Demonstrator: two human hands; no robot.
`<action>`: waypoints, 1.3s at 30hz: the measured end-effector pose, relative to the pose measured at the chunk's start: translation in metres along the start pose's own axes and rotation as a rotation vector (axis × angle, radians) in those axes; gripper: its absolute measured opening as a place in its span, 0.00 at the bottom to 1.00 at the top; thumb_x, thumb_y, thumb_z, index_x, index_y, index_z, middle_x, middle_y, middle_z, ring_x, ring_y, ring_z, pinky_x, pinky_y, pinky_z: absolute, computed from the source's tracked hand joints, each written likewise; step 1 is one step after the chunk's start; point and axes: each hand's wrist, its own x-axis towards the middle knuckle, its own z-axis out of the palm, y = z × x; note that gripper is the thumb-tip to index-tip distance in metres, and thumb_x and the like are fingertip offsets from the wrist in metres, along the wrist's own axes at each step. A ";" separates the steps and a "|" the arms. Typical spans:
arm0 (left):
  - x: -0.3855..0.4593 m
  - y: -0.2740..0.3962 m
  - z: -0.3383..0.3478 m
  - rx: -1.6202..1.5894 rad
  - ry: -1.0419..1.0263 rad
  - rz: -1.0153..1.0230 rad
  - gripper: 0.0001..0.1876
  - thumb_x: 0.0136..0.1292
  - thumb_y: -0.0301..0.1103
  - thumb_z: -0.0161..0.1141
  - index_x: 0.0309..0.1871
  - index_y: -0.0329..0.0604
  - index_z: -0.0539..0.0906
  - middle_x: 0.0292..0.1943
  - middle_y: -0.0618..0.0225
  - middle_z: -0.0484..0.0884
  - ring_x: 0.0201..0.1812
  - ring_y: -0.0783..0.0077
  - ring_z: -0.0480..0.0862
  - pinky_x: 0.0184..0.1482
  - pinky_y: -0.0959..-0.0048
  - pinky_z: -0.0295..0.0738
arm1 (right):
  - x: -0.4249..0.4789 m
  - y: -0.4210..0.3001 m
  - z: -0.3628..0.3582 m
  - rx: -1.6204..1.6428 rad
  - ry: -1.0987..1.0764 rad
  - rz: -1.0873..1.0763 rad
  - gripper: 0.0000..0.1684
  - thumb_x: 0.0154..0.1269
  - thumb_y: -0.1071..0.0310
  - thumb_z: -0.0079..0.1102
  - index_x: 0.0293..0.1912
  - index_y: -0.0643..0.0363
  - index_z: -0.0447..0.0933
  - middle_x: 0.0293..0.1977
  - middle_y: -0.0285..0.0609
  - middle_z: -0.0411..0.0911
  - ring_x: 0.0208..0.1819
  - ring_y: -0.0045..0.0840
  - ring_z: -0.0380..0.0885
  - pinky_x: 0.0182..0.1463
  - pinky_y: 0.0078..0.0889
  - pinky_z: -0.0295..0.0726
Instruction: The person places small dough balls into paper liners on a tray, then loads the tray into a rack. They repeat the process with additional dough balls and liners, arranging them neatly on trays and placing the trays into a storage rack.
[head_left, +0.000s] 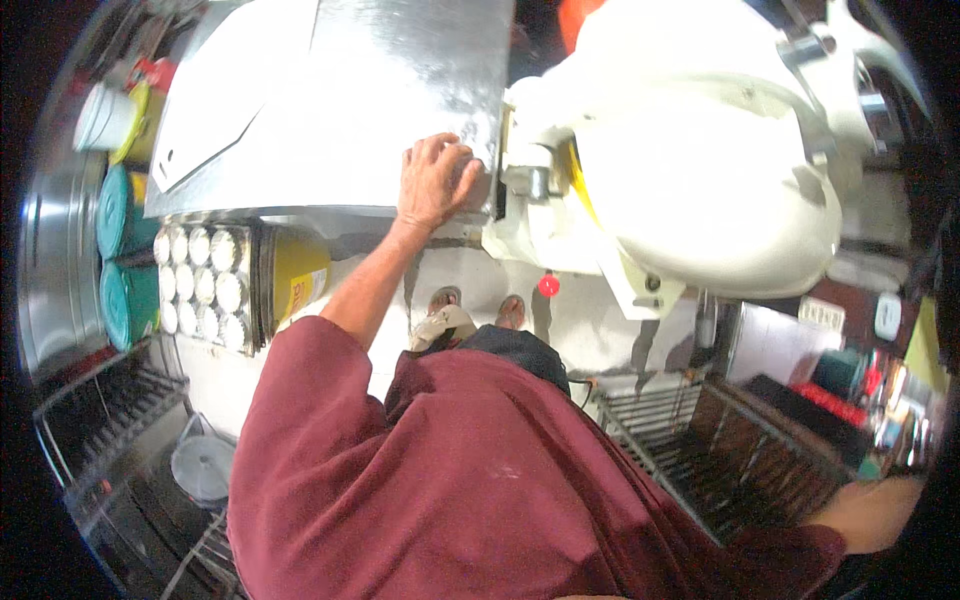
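My left hand (439, 180) rests near the front right corner of a steel table (465, 82), with its fingers curled. Its palm faces down and is hidden, so I cannot tell whether anything lies under it. Close to its right stands a large cream-white machine (712, 172), which looks like a floor mixer. A white board (232, 82), overexposed, covers the left part of the tabletop. My right forearm (870, 514) reaches out to the lower right, and the right hand itself is out of view.
Stacked cup trays (199, 285) stand beside a yellow container (300, 270), left of my feet. Teal lidded tubs (116, 300) line the far left. Metal racks (660, 420) flank me on both sides. A red round object (549, 285) appears near the machine's base, above the pale floor.
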 end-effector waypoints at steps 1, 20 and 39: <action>-0.005 0.006 -0.001 -0.022 0.032 -0.023 0.13 0.66 0.38 0.67 0.51 0.49 0.84 0.54 0.60 0.77 0.57 0.56 0.76 0.61 0.53 0.69 | 0.024 0.003 0.037 -0.004 -0.070 -0.019 0.19 0.68 0.54 0.62 0.46 0.61 0.78 0.27 0.37 0.76 0.30 0.25 0.78 0.35 0.28 0.78; 0.003 -0.002 0.024 -0.232 0.252 -0.217 0.18 0.58 0.20 0.65 0.52 0.49 0.84 0.62 0.61 0.74 0.42 0.65 0.89 0.43 0.65 0.86 | 0.100 0.023 0.139 -0.136 -0.230 -0.086 0.15 0.74 0.59 0.51 0.41 0.60 0.79 0.28 0.38 0.78 0.30 0.26 0.78 0.36 0.30 0.77; -0.391 -0.105 -0.091 -0.464 -1.394 -0.723 0.42 0.69 0.55 0.62 0.79 0.40 0.64 0.67 0.44 0.78 0.67 0.48 0.79 0.69 0.57 0.73 | -0.362 -0.086 0.306 1.761 -0.118 1.571 0.09 0.80 0.65 0.38 0.43 0.58 0.66 0.27 0.35 0.62 0.23 0.23 0.59 0.29 0.36 0.68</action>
